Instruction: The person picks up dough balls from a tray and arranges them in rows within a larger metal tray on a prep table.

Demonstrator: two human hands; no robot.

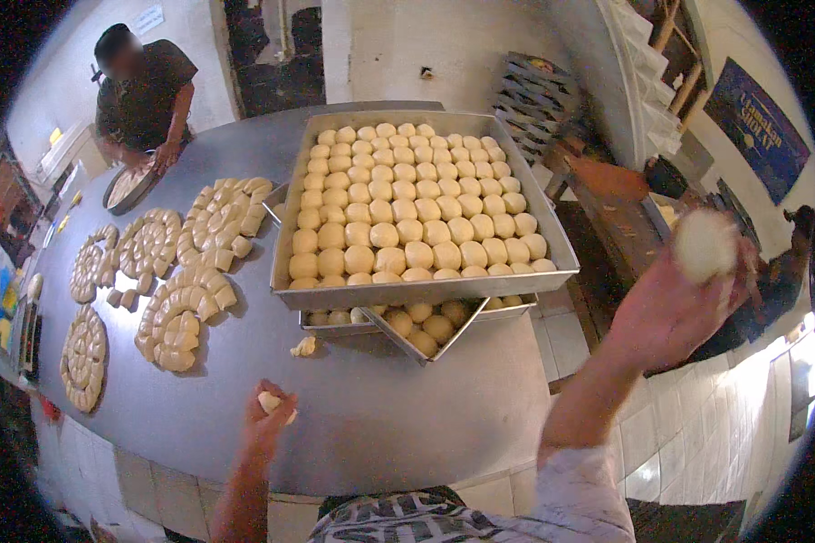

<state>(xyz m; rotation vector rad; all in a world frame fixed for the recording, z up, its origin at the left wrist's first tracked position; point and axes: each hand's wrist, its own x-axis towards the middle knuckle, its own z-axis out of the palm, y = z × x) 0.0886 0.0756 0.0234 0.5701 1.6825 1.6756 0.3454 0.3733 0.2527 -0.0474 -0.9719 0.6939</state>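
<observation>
My left hand [269, 414] is closed around a small piece of pale dough over the front of the metal table. Raised at the right, beside the table, my right hand [679, 305] holds a blurred round dough ball [705, 246]. A large metal tray [421, 296] full of dough balls in rows lies on top of other trays, one of them set crosswise [426, 354]. A small dough scrap [303, 347] sits on the tabletop near the stack. Cut dough pieces [185, 298] are laid in coils and rounds on the left of the table.
Across the table at the upper left, another person [142, 95] has both hands at a round pan [130, 192]. A scale-like device [28, 339] stands at the table's left edge. A wooden bench [604, 237] is on the right, past the stacked trays.
</observation>
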